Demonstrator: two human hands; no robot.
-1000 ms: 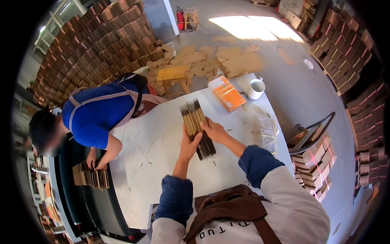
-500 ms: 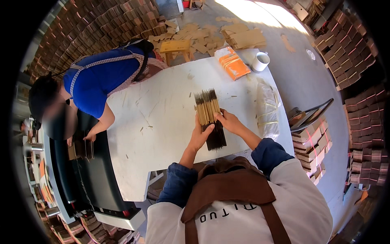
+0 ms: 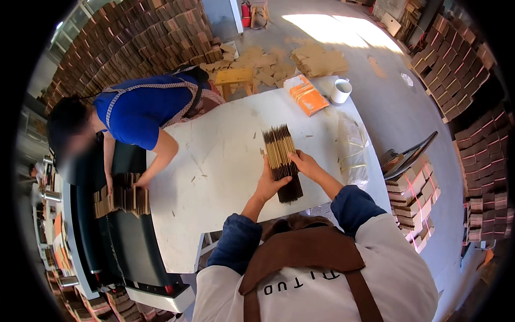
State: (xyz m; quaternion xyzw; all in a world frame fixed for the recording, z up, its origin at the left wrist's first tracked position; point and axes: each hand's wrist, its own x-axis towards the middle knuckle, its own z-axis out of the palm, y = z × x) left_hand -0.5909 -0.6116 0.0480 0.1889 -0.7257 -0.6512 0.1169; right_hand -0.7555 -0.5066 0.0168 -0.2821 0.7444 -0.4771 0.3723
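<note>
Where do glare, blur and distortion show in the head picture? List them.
Head view: glaring sunlit patch on the smooth grey floor; head view: blur across part of the blue-shirted co-worker's head; head view: bowed right edge on the flat white table.

Your bundle of thin cardboard pieces (image 3: pixel 280 155) is packed face to face, edges up, tan at its far end, dark brown nearer you. Its far tips are uneven; it slants slightly left, between your left hand (image 3: pixel 272 183) and right hand (image 3: pixel 308 164).
</note>
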